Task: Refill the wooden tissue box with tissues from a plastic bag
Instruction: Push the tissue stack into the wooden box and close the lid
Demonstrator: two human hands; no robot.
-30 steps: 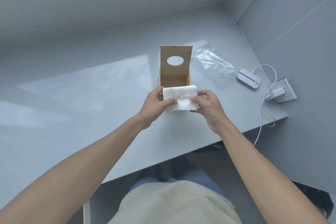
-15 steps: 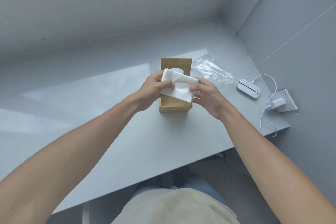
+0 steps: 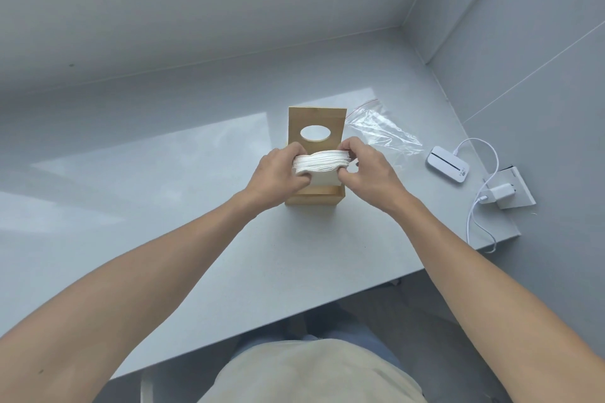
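Note:
A wooden tissue box (image 3: 314,198) stands on the grey table (image 3: 196,239), its lid with an oval hole (image 3: 316,123) raised upright at the back. A white stack of tissues (image 3: 319,164) lies flat over the box's open top, partly down inside it. My left hand (image 3: 278,177) grips the stack's left end and my right hand (image 3: 366,170) grips its right end. The clear plastic bag (image 3: 383,131) lies flat and empty on the table behind and to the right of the box.
A small white device (image 3: 447,168) with a white cable (image 3: 474,222) lies at the right, next to a charger (image 3: 499,195) on a socket plate. The table's right edge and near edge are close. Grey walls enclose the back and right.
The tissue stack went from the near side of the box, up over it, and now lies flat, lowered into the open top. Both hands moved away from me with it.

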